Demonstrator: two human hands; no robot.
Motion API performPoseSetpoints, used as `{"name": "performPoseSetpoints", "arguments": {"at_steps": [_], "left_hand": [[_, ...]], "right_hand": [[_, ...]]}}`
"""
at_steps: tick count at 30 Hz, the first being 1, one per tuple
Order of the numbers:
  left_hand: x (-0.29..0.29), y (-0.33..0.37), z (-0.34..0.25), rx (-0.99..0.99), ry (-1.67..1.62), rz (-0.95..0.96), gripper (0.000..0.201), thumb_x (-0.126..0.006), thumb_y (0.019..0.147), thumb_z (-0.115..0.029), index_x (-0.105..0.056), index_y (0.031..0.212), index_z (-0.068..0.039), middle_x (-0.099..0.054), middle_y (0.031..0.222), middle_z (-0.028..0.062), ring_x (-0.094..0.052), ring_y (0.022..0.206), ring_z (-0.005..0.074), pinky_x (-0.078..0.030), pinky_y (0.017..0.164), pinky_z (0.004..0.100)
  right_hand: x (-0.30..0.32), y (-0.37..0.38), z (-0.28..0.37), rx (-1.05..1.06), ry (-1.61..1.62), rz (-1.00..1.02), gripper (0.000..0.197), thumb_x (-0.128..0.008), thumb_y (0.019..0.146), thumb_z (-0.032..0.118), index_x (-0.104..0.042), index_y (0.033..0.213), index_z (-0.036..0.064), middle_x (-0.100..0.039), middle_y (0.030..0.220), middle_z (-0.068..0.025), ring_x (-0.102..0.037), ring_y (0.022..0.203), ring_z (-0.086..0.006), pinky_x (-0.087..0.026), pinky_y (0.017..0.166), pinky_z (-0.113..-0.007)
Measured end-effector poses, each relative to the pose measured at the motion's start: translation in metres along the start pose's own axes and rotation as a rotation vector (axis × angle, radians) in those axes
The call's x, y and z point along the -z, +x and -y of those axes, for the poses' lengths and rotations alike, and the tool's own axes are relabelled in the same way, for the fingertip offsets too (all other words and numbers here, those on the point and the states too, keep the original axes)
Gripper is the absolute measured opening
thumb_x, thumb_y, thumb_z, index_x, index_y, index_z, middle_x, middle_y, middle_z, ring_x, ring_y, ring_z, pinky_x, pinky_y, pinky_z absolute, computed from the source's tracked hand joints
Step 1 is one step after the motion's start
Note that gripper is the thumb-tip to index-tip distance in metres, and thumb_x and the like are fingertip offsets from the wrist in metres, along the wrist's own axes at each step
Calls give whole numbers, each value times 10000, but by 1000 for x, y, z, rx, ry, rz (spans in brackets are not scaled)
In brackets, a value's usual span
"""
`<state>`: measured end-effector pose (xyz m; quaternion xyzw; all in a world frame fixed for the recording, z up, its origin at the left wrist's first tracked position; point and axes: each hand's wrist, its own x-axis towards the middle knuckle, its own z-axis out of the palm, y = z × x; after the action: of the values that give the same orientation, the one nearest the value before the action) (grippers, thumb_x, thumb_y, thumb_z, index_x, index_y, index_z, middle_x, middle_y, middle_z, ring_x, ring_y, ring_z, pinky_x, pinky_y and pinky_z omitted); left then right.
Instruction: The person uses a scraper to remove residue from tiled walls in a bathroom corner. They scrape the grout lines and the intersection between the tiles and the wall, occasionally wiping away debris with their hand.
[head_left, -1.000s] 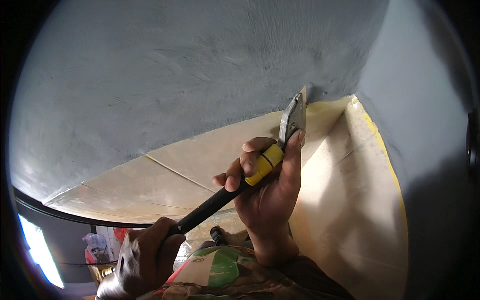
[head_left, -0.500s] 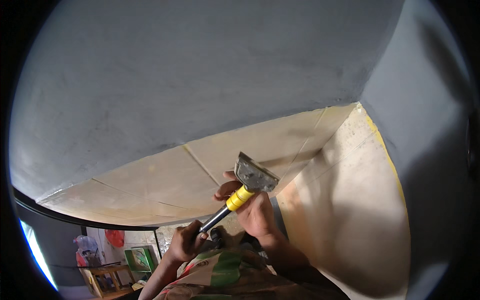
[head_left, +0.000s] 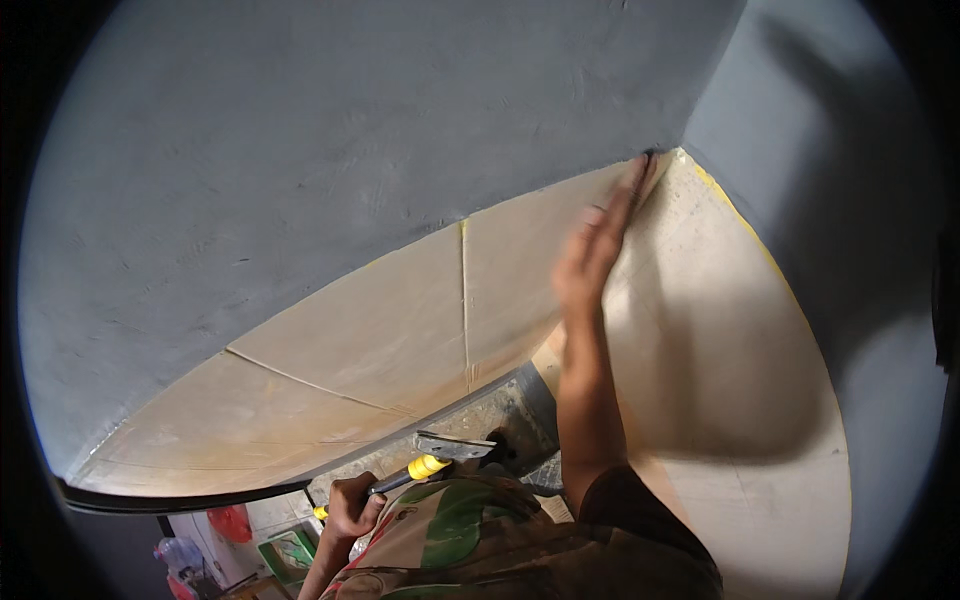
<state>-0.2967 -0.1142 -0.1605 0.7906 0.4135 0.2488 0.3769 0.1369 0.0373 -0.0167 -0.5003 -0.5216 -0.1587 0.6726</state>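
Low in front of my body, my left hand [head_left: 352, 508] is wrapped round the dark handle of a scraper [head_left: 428, 466]. The tool has a yellow collar and a wide metal head, which points up and to the right. My right arm reaches up, and my right hand [head_left: 598, 240] is blurred by motion, its fingers stretched toward the wall corner. The fingertips are at the seam where the beige tiles [head_left: 380, 325] meet the grey wall [head_left: 330, 150]. Whether they press on the seam cannot be made out.
A second tiled wall [head_left: 740, 370] stands close on my right, edged by a yellow line [head_left: 745, 225] under a grey upper wall [head_left: 880, 270]. At the lower left are a red bag [head_left: 230, 522], a green tray-like thing [head_left: 287, 553] and a clear plastic bag [head_left: 180, 553].
My right hand has left the scraper head and risen to the wall corner. My left hand has lowered the scraper toward my body. The view has shifted.
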Motion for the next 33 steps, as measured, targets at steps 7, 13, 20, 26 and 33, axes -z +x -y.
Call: {"name": "performPoseSetpoints", "arguments": {"at_steps": [7,13,20,26,33], "left_hand": [[18,-41,43,116,-16,-78,575,-602,968,-494,-450,666,-28,-342,506,138,-346,430,269,-301,450,393],[3,-59,71,67,-161,-225,542,-623,974,-421,-441,666,-14,-310,526,91,-310,498,159,-254,462,376],[22,-24,62,30,-152,74,441,-651,956,-315,-458,698,-14,-353,550,112,-312,498,214,-283,476,380],[47,32,-46,-27,-98,136,213,-525,1037,-163,-643,1001,10,-450,564,63,-422,487,166,-359,495,346],[62,88,-140,-66,-21,156,166,-506,1029,-81,-641,1073,5,-454,565,36,-422,490,126,-342,490,316]], "right_hand": [[-26,-35,16,664,-315,269,751,-360,1038,629,-362,1602,134,-275,1687,-127,-144,1578,-396,-52,1251,-628],[25,38,-21,203,-264,-121,599,-365,1066,267,-320,1561,-68,-335,1623,-264,-198,1546,-468,-188,1248,-560],[37,-50,55,343,-106,296,664,-555,890,214,-463,1469,-98,-509,1508,-263,-472,1420,-437,-322,1210,-513],[75,-149,51,-669,309,-522,625,-332,1108,499,-576,1273,-53,-705,1093,-213,-699,1059,-324,-536,989,-426],[44,-152,123,-690,788,-72,634,-376,1098,495,-445,1396,-60,-671,1155,-227,-680,1093,-322,-523,1010,-477]]}}
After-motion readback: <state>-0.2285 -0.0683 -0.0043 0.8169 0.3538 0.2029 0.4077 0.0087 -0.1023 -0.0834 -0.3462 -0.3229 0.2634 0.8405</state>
